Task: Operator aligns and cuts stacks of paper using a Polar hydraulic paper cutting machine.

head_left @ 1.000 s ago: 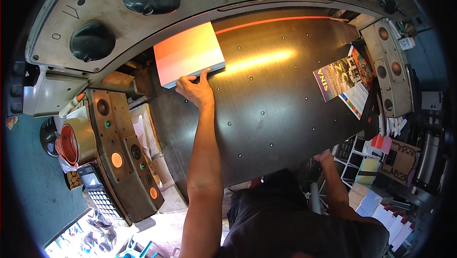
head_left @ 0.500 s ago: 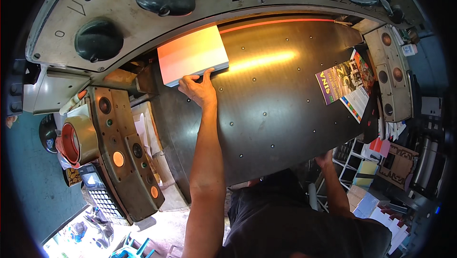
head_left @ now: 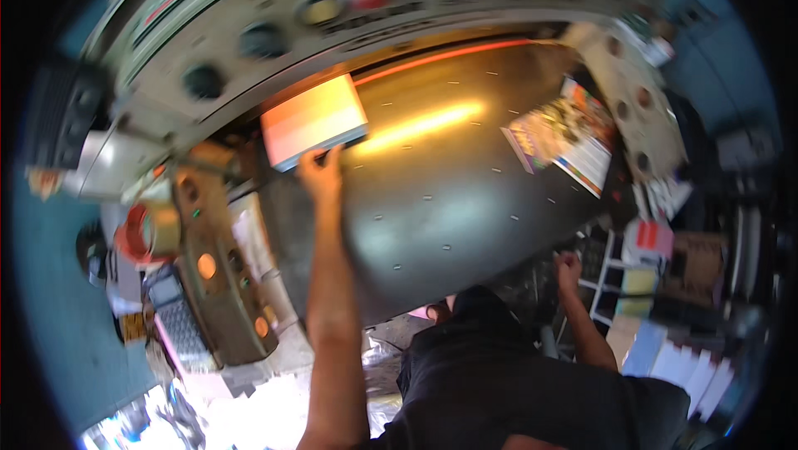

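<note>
I see the stack of paper (head_left: pixel 314 122) at the far left corner of the worktop (head_left: pixel 440 221). The left hand (head_left: pixel 319 172) touches its near side, thumb and fingers apart. The right hand (head_left: pixel 568 266) is just outside the near edge; its grip I cannot tell. Colourful booklets (head_left: pixel 555 132) lie near the right edge.

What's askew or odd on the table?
The printed papers at the right of the metal table: they overlap at mixed angles, whereas the paper stack looks squared. No spill visible, though the view is blurred.
</note>
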A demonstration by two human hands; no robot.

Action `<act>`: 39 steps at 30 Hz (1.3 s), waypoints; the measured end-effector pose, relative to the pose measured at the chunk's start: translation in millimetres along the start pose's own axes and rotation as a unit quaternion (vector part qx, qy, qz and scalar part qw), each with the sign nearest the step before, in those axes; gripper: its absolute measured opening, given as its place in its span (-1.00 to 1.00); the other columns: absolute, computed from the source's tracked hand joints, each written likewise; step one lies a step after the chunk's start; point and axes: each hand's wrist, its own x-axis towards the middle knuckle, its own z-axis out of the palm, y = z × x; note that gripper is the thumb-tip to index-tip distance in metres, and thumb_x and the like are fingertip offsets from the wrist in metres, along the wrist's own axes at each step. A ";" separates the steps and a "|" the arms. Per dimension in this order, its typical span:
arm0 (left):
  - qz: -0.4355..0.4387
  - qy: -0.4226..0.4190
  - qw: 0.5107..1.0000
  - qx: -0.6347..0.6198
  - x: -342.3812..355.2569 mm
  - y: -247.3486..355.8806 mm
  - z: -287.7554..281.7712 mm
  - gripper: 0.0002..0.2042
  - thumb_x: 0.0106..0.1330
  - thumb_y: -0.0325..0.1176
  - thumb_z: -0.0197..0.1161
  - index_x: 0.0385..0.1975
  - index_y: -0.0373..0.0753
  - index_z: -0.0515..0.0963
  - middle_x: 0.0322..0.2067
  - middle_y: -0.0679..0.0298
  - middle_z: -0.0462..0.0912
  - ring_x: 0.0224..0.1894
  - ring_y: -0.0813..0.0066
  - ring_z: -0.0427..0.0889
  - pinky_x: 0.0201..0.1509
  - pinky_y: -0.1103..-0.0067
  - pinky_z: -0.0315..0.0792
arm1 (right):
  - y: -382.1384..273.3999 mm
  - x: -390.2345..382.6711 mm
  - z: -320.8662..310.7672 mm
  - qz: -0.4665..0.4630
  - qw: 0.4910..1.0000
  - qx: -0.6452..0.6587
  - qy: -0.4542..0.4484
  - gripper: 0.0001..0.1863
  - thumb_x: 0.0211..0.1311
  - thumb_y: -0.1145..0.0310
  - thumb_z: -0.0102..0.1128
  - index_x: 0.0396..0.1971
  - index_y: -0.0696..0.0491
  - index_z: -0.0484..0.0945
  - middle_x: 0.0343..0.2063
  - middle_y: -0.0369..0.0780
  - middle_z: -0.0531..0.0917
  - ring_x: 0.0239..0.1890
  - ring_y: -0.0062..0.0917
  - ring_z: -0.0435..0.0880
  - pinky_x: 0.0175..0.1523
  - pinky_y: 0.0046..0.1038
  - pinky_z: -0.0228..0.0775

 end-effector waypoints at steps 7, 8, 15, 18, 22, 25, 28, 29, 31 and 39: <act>0.274 -0.376 0.868 0.171 -207.8 28.3 -165.2 -0.16 0.10 0.14 0.41 0.32 -0.20 0.31 0.35 -0.09 0.18 0.41 -0.20 0.09 0.46 -0.05 -0.07 | -69.9 19.6 -115.7 -0.441 0.795 -0.406 0.095 -0.07 -0.04 0.33 0.47 0.36 0.10 0.16 0.27 0.03 0.28 0.32 0.00 0.23 0.41 -0.11 0.11; 0.300 -0.415 0.823 0.245 -233.3 28.0 -184.9 -0.13 0.10 0.20 0.37 0.37 -0.13 0.27 0.39 -0.08 0.10 0.44 -0.21 0.03 0.47 -0.12 -0.13 | -80.7 25.3 -124.5 -0.459 0.759 -0.454 0.084 0.01 -0.09 0.32 0.51 0.39 0.09 0.12 0.30 0.00 0.25 0.34 -0.04 0.22 0.42 -0.13 0.08; 0.190 -0.398 0.822 0.360 -279.6 1.2 -217.4 0.01 -0.10 -0.19 0.60 0.44 0.04 0.17 0.48 -0.08 -0.12 0.51 -0.25 -0.21 0.45 -0.18 -0.23 | -119.0 54.6 -105.7 -0.495 0.696 -0.520 0.002 0.05 -0.21 0.25 0.57 0.35 0.09 0.19 0.24 -0.05 0.35 0.32 -0.10 0.30 0.37 -0.10 0.14; 0.208 -0.418 0.800 0.376 -275.4 -2.2 -224.0 -0.10 0.03 -0.10 0.51 0.43 0.09 0.20 0.48 -0.11 -0.14 0.50 -0.27 -0.25 0.46 -0.19 -0.25 | -118.2 55.8 -92.8 -0.492 0.698 -0.519 0.024 0.09 -0.30 0.34 0.59 0.37 0.06 0.21 0.25 -0.05 0.34 0.30 -0.11 0.32 0.33 -0.09 0.16; 0.198 -0.425 0.803 0.367 -273.9 -2.5 -225.4 -0.10 0.04 -0.11 0.44 0.45 0.17 0.14 0.47 -0.11 -0.13 0.50 -0.31 -0.25 0.45 -0.24 -0.26 | -111.6 56.7 -86.4 -0.493 0.683 -0.537 0.036 0.13 -0.15 0.30 0.55 0.46 0.03 0.05 0.33 -0.08 0.26 0.36 -0.15 0.23 0.45 -0.02 -0.01; 0.198 -0.415 0.811 0.362 -273.2 -4.0 -222.5 -0.10 0.05 -0.12 0.43 0.45 0.18 0.13 0.48 -0.11 -0.15 0.49 -0.34 -0.25 0.43 -0.28 -0.26 | -107.4 57.2 -84.8 -0.481 0.682 -0.550 0.035 0.13 -0.12 0.31 0.52 0.48 0.02 0.02 0.33 -0.10 0.26 0.37 -0.16 0.22 0.48 -0.03 -0.06; 0.210 -0.413 0.811 0.359 -273.4 -5.0 -221.6 -0.10 0.02 -0.17 0.46 0.44 0.09 0.17 0.46 -0.16 -0.11 0.50 -0.35 -0.25 0.45 -0.25 -0.27 | -106.4 58.4 -84.0 -0.460 0.689 -0.558 0.040 0.11 -0.09 0.34 0.48 0.48 0.03 0.00 0.33 -0.07 0.25 0.36 -0.14 0.22 0.47 -0.04 -0.05; 0.212 -0.414 0.808 0.362 -273.5 -5.2 -222.1 -0.10 0.02 -0.17 0.45 0.44 0.09 0.17 0.46 -0.16 -0.11 0.49 -0.36 -0.24 0.44 -0.25 -0.27 | -106.2 58.5 -83.8 -0.485 0.676 -0.552 0.044 0.11 -0.09 0.34 0.48 0.48 0.03 0.00 0.33 -0.07 0.25 0.36 -0.14 0.22 0.47 -0.04 -0.05; 0.215 -0.413 0.806 0.367 -273.3 -5.4 -222.1 -0.10 0.02 -0.16 0.45 0.44 0.09 0.16 0.46 -0.17 -0.11 0.49 -0.37 -0.24 0.44 -0.26 -0.26 | -106.4 59.2 -83.6 -0.446 0.692 -0.567 0.039 0.10 -0.07 0.33 0.48 0.49 0.01 0.00 0.35 -0.09 0.25 0.38 -0.17 0.21 0.49 -0.03 -0.09; 0.216 -0.424 0.794 0.379 -274.0 -6.2 -223.0 -0.06 0.02 -0.15 0.47 0.46 0.11 0.10 0.46 -0.16 -0.12 0.49 -0.35 -0.25 0.43 -0.26 -0.26 | -107.0 56.7 -83.9 -0.464 0.673 -0.573 0.047 0.10 -0.05 0.31 0.48 0.49 0.01 -0.02 0.36 -0.10 0.23 0.38 -0.18 0.21 0.50 -0.07 -0.06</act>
